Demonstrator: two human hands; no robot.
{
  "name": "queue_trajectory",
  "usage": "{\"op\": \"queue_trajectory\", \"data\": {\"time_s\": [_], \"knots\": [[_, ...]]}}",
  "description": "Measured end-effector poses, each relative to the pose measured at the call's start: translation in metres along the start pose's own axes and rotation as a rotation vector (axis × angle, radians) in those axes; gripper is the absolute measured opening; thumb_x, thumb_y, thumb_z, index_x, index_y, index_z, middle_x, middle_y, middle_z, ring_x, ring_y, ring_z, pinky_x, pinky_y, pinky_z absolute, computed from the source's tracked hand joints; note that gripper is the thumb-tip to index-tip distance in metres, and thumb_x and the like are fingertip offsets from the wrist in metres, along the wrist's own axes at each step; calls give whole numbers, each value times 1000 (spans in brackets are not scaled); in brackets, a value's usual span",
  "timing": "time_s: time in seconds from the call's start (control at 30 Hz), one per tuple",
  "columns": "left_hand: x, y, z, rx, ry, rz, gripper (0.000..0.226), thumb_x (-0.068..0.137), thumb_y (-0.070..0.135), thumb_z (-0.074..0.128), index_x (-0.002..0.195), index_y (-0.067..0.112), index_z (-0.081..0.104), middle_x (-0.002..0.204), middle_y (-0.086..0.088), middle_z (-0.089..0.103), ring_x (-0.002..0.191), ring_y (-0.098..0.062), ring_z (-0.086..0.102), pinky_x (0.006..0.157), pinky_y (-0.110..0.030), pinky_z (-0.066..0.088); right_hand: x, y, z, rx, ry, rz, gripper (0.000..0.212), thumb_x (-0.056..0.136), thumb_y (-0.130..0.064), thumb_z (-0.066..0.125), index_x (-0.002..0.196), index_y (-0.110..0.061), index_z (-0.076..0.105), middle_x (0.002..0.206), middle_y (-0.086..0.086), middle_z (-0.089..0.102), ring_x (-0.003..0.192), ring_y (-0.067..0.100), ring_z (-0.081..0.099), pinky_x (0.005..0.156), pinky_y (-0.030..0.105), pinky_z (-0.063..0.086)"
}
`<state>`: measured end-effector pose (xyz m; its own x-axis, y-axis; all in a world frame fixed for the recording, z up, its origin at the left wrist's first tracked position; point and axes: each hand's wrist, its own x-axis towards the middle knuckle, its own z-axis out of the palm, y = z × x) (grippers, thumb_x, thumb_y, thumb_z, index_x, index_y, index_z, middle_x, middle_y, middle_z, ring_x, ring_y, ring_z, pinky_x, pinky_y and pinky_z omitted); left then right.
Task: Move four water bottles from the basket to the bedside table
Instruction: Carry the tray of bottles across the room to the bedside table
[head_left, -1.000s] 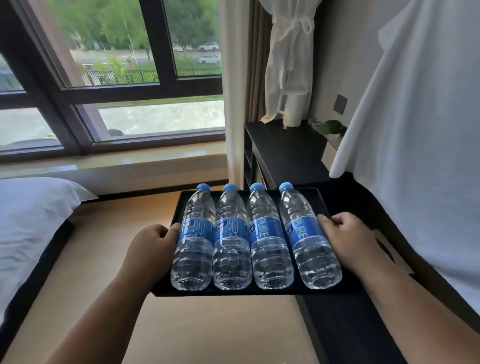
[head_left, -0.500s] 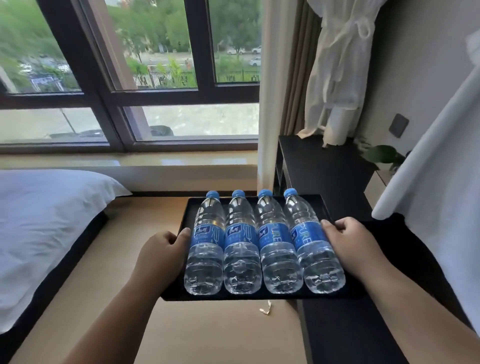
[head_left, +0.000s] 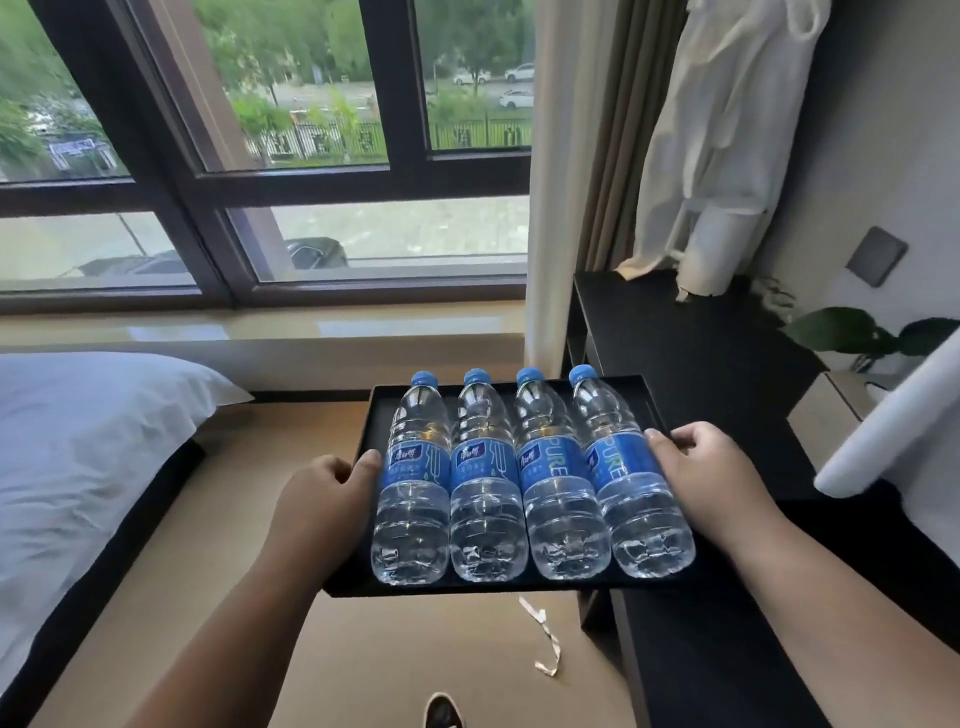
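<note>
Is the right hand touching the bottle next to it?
Touching. The head view shows the right hand gripping the tray edge, its thumb pressed against the rightmost bottle's blue label.

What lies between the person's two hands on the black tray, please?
In the head view, four water bottles lie side by side between the left hand and right hand.

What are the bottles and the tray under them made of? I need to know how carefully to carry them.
Bottles: clear thin plastic, glossy, with ribbed walls, blue screw caps and blue film labels. Tray: matte black, rigid, with a low rim; possibly painted wood or plastic, the picture leaves that open.
</note>
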<state>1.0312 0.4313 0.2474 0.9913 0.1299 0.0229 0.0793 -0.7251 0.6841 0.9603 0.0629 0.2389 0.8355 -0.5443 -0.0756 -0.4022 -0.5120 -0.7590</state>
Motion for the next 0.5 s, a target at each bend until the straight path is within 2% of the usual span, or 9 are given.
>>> {"op": "queue_trajectory", "data": {"time_s": [0.27,0.4,0.5], "knots": [[156,11,9,26,8,75,43,95,53,54,72,19,66,65,4,67,65,-15,62,54,-29,39,101,-59,55,61,46,40,33,94,-54,60,106,-23,55,98,-7,66,91,17,63,76,35,47],[215,15,16,24,-20,101,41,95,54,54,73,21,65,67,3,67,66,-13,62,53,-29,38,144,-76,80,84,78,62,32,93,-54,62,103,-23,58,94,-8,67,85,9,63,68,33,46],[252,22,23,42,-46,113,41,95,54,53,74,21,65,67,3,67,66,-12,61,53,-29,37,167,-83,95,87,103,87,27,92,-55,62,98,-29,56,93,-9,68,85,12,64,67,33,46]]}}
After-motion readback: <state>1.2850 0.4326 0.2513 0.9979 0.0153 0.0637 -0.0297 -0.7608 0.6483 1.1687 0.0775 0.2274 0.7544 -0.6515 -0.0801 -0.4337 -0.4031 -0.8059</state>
